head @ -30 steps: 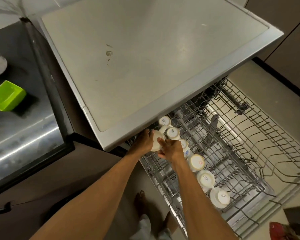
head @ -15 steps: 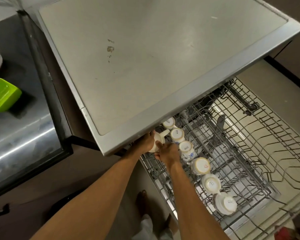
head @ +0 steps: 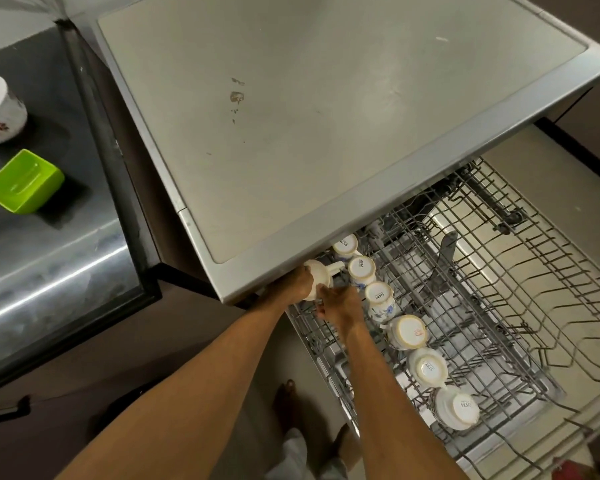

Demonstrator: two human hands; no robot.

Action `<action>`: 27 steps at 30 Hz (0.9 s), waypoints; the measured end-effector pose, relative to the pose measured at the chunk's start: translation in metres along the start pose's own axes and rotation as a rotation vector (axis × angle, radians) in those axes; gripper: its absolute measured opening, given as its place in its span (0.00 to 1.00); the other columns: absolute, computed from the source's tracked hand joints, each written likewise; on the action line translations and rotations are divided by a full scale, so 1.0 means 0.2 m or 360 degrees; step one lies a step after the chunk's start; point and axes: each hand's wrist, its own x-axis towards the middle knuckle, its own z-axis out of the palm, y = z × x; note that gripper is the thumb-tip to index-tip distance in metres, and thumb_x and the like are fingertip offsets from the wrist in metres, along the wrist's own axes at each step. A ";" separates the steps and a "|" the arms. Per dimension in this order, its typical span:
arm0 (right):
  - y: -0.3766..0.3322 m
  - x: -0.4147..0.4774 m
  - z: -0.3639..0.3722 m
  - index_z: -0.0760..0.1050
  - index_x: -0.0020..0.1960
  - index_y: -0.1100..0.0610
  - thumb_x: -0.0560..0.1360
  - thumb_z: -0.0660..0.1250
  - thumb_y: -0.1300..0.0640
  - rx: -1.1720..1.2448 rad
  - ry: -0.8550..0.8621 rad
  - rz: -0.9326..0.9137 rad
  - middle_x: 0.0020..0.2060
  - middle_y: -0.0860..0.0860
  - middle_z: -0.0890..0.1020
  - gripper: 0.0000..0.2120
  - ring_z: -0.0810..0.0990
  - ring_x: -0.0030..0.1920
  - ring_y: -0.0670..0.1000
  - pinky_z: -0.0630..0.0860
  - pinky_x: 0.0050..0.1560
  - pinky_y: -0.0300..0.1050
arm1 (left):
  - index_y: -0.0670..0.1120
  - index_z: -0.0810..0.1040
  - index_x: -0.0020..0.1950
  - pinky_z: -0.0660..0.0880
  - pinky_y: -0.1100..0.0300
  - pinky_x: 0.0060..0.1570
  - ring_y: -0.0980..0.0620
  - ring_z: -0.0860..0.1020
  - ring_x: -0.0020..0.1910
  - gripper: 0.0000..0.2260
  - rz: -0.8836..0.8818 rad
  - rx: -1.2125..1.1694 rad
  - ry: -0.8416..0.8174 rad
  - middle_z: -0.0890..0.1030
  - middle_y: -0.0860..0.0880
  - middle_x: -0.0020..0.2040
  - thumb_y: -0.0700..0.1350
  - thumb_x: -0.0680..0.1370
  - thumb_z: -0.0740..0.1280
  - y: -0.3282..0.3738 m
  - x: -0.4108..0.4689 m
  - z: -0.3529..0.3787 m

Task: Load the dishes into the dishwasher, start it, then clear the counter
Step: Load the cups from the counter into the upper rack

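Rack (head: 499, 306) holds six upturned cups (head: 409, 332); left hand (head: 293, 285) grips a seventh cup (head: 318, 276), right hand (head: 340, 303) touches it, grip unclear.

- Black handle (head: 6, 410) on brown cabinet front (head: 66, 382), lower left.
- Beige floor (head: 551, 161).
- Dark cabinet doors (head: 596, 98), upper right.
- Blurred red object (head: 568, 470), bottom right corner.

Seven white cups (head: 409, 332) in all — and, of other kinds, one green dish (head: 23, 181), one flowered cup (head: 0, 112)
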 end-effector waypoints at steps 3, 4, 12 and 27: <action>0.00 0.00 0.00 0.76 0.40 0.56 0.78 0.67 0.49 -0.0020 -0.0036 -0.0015 0.34 0.53 0.80 0.13 0.79 0.40 0.54 0.79 0.55 0.58 | 0.41 0.60 0.75 0.62 0.51 0.69 0.41 0.65 0.71 0.20 0.0068 0.0109 0.0046 0.65 0.39 0.73 0.44 0.84 0.51 0.00 -0.04 0.00; 0.00 -0.01 -0.01 0.76 0.40 0.56 0.78 0.67 0.48 -0.0035 -0.0044 0.0003 0.33 0.52 0.79 0.13 0.78 0.39 0.53 0.78 0.54 0.57 | 0.42 0.59 0.76 0.63 0.52 0.68 0.42 0.65 0.71 0.20 0.0059 0.0129 0.0021 0.64 0.40 0.74 0.44 0.84 0.52 0.02 -0.06 -0.01; -0.05 -0.20 -0.05 0.77 0.48 0.57 0.77 0.69 0.52 0.0074 -0.0077 -0.0024 0.37 0.51 0.79 0.08 0.77 0.38 0.50 0.76 0.50 0.49 | 0.51 0.50 0.79 0.64 0.52 0.67 0.44 0.63 0.73 0.24 0.0089 -0.0164 0.0057 0.58 0.44 0.77 0.43 0.84 0.51 0.01 -0.22 -0.03; -0.47 -1.03 0.12 0.81 0.36 0.55 0.72 0.69 0.55 -0.0328 -0.0201 -0.0479 0.33 0.53 0.82 0.07 0.80 0.34 0.54 0.81 0.42 0.54 | 0.43 0.80 0.58 0.77 0.56 0.54 0.48 0.80 0.51 0.10 0.0251 -0.0768 0.0558 0.82 0.46 0.52 0.39 0.79 0.64 -0.32 -0.94 -0.32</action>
